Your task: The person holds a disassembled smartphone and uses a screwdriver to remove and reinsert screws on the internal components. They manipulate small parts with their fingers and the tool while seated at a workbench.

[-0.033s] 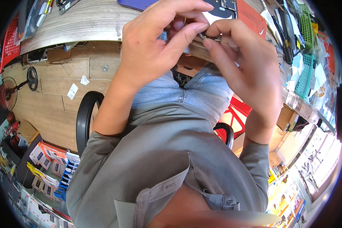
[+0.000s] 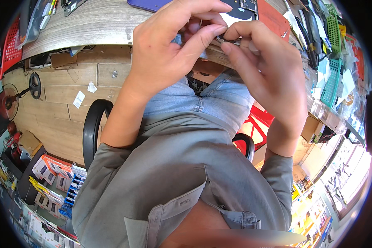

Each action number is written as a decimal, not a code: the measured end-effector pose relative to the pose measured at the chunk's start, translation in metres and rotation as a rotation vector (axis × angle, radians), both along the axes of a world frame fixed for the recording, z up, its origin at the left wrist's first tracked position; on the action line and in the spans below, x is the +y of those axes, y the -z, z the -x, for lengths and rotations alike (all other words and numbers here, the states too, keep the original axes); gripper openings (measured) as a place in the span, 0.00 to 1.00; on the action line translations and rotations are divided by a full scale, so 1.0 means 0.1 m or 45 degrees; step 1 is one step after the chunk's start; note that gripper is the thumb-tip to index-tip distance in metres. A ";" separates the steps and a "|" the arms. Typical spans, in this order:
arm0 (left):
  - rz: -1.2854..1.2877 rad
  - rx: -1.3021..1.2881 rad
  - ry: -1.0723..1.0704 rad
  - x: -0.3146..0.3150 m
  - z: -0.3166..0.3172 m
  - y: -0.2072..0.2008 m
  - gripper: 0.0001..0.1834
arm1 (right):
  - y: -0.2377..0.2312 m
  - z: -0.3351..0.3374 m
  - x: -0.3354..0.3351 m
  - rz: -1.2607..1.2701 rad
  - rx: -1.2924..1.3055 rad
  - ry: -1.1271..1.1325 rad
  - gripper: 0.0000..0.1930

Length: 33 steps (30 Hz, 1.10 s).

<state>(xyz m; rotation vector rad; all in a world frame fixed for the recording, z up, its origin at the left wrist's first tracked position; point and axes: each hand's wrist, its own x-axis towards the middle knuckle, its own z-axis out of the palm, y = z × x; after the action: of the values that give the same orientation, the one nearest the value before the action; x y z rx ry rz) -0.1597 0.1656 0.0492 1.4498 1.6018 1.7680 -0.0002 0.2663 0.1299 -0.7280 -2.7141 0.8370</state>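
Over the table's front edge, my two hands meet at the fingertips. My right hand [image 2: 273,70] is closed, with a small dark part [image 2: 220,39] pinched between thumb and forefinger; its exact kind is too small to tell. My left hand [image 2: 161,53] presses its thumb toward curled fingers beside that part, its forefinger reaching farther out. What the left fingers grip, if anything, is hidden. Just beyond the hands lies an opened phone [image 2: 249,5] with bare inner parts, partly covered by my fingers, on an orange-red mat [image 2: 273,18].
A purple flat panel [image 2: 146,4] lies on the wooden table [image 2: 99,25]. Pens and a red basket [image 2: 12,45] are at left. At right, hand tools [image 2: 312,41], a green basket [image 2: 334,31] and a teal basket [image 2: 331,82] crowd the table. A black chair armrest [image 2: 94,128] stands beside me.
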 end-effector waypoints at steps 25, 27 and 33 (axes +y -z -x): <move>-0.084 0.004 -0.013 0.06 0.01 0.03 0.19 | 0.00 -0.06 0.09 0.158 -0.027 0.066 0.06; -0.131 -0.029 -0.005 0.08 0.00 0.07 0.19 | 0.02 -0.10 0.12 0.288 0.056 0.111 0.05; -0.080 -0.165 0.043 0.06 -0.03 0.14 0.20 | 0.10 -0.22 0.30 0.404 0.166 0.291 0.06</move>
<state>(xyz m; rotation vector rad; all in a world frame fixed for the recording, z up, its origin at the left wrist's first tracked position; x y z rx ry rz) -0.1569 0.1719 0.0349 1.3512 1.4615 1.8676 0.0222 0.2964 0.1199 -0.9863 -2.3532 1.2234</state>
